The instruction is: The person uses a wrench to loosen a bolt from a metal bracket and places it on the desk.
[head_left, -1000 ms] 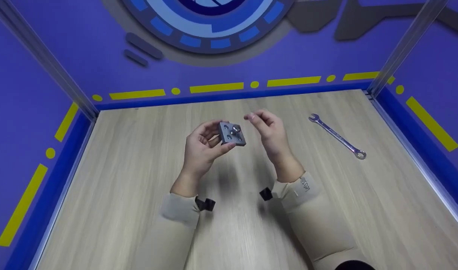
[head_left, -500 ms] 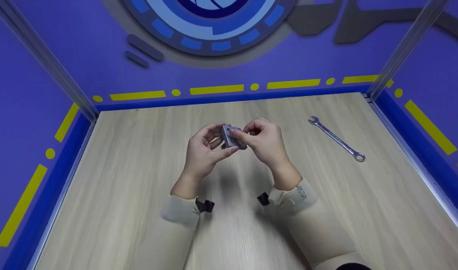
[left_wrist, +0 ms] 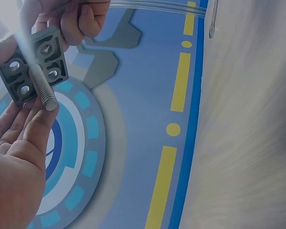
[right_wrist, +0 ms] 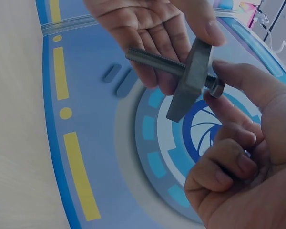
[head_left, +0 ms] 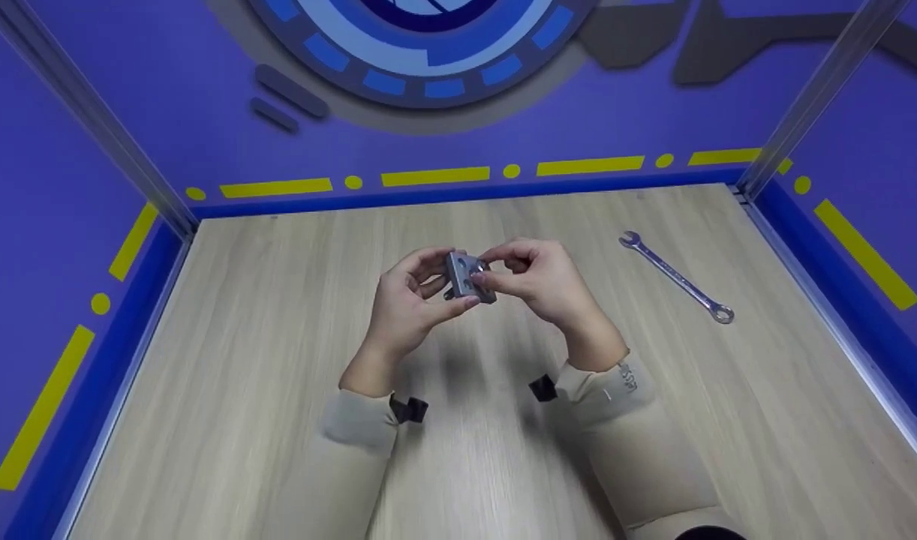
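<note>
In the head view my left hand holds a grey square plate by its edges, thumb on the near edge and fingers at the far side. A threaded bolt runs through the plate's middle, its long end sticking out of the recessed back, with holes at the plate's corners. On the other side my right hand pinches the bolt head between thumb and index finger. A short stretch of thread shows between head and plate in the right wrist view. The right hand's other fingers are curled in.
A combination wrench lies on the wooden tabletop, to the right of my hands. Blue-purple panels with yellow markings stand along the back and both sides. Metal posts rise at the back corners.
A second ago my right hand was apart from the plate; it moved left to the bolt and now pinches its head. The plate has turned slightly in my left hand. The wrench has stayed put.
</note>
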`<state>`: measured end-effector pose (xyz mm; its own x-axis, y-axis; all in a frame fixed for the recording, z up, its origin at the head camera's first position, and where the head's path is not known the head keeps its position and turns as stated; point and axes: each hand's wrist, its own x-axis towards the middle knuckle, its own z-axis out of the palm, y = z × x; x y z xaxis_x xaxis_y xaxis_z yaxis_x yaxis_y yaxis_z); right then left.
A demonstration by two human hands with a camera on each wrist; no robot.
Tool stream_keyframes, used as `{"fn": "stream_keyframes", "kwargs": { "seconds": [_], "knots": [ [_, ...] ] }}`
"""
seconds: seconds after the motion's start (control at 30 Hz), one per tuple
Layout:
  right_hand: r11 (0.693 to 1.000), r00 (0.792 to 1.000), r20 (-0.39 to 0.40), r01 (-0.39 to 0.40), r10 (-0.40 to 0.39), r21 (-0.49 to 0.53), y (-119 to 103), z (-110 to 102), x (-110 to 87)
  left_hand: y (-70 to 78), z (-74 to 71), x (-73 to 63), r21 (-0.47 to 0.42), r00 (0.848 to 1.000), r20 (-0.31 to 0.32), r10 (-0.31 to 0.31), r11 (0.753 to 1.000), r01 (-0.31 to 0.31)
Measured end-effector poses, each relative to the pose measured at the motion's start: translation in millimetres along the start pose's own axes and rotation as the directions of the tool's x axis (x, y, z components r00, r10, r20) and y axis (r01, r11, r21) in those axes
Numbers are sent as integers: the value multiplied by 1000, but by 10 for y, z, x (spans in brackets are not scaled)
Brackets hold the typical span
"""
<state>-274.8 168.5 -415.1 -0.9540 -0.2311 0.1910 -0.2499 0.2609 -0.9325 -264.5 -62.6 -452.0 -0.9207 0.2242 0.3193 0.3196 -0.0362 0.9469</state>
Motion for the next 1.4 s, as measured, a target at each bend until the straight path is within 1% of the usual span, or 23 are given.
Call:
{"fn": "stream_keyframes", "kwargs": {
  "seconds": [0.17, 0.37, 0.57, 0.67, 0.77, 0.9, 1.0, 1.1, 1.17, 1.27, 1.4],
  "knots": [
    [999, 998, 64, 24, -27, 43, 0, -35, -11, -2, -6, -9, -3, 1000, 11, -11, 1000, 11],
    [997, 991, 128, 23, -33, 77, -9, -73, -4, 10, -16, 3, -6, 1000, 23, -13, 1000, 13],
    [996, 987, 160, 13, -27, 94, -6, -108, -3, 4, -14, 14, -27, 999, 31, -34, 999, 35],
    [995, 991, 133, 9, -22, 97, -16, -115, -3, -2, -10, 15, -13, 999, 28, -35, 999, 35],
    [997, 998, 68, -10, 4, 78, -24, -98, 2, -5, -7, 19, -11, 999, 21, -36, 999, 36],
    [998, 998, -29, -62, 62, -1, -24, -53, 12, -3, 1, 25, -10, 999, 19, -41, 999, 42],
    [992, 992, -73, -105, 99, -76, -38, -21, 8, -1, 9, 24, -6, 999, 23, -42, 999, 42],
    [980, 988, -88, -139, 127, -144, -57, 3, 3, -11, 18, 17, 4, 999, 30, -38, 999, 38],
    [974, 986, -85, -154, 141, -169, -70, 16, 1, -23, 22, 10, 14, 999, 34, -32, 999, 32],
    [970, 987, -71, -157, 146, -187, -82, 22, 0, -37, 26, 2, 26, 999, 35, -22, 999, 21],
    [967, 987, -52, -157, 149, -199, -90, 14, -6, -36, 33, 2, 17, 999, 39, -16, 1000, 16]
  ]
}}
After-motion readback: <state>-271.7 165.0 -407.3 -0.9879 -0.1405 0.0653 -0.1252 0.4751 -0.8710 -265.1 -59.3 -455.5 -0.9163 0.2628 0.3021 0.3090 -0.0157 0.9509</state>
